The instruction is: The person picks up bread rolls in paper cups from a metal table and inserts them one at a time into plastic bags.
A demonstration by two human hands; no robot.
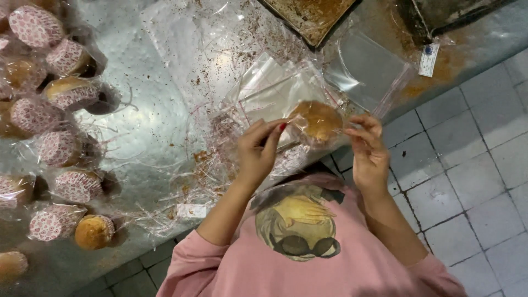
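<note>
A wide metal table (154,126) fills most of the view, its surface dull grey, shiny in places and scattered with brown crumbs. Beyond it, on the right, there is a floor of pale square tiles (473,181). The person stands at the table edge in a pink shirt (308,258) with a printed picture on the chest, and both forearms are raised in front of the body with the elbows bent. On the left part of the table lie many wrapped muffins (60,93), round, with golden tops and paper cups in a red-and-white pattern, each in crinkled clear wrap. At the far edge sits a dark baking tray (311,16) with burnt brown stains. A loose pile of clear plastic bags (269,88) with thin red lines lies in the middle, flat and glossy. The left hand (258,151) is bent at the wrist, its fingers closed in a pinch on the edge of a small clear bag (300,118). The right hand (366,148) pinches the opposite side of the same bag with thumb and forefinger, the other fingers curled loosely. Inside this bag, held between the two hands just above the table edge, is one round muffin (318,121), golden brown and a little shiny through the plastic.
</note>
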